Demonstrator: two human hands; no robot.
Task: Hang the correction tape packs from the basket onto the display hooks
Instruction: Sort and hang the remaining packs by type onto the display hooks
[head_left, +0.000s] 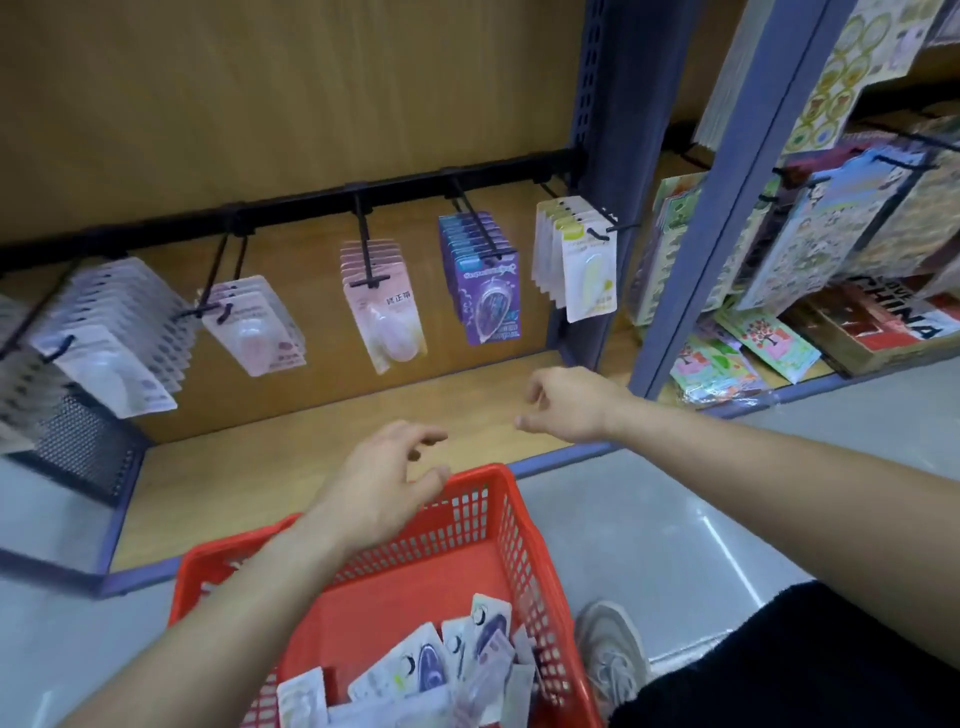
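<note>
Two empty hands, fingers loosely curled: left hand (384, 483) over the red basket (467, 525) of packs (426, 667), right hand (566, 405) below the hooks (472, 218).

Open gap between hanging packs (488, 280) and basket (467, 525)

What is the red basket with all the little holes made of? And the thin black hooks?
The red lattice basket looks like moulded plastic: even colour, slight sheen, neat grid of holes. The thin black hooks look like metal wire, probably painted or coated: very slim yet straight under hanging packs.
</note>
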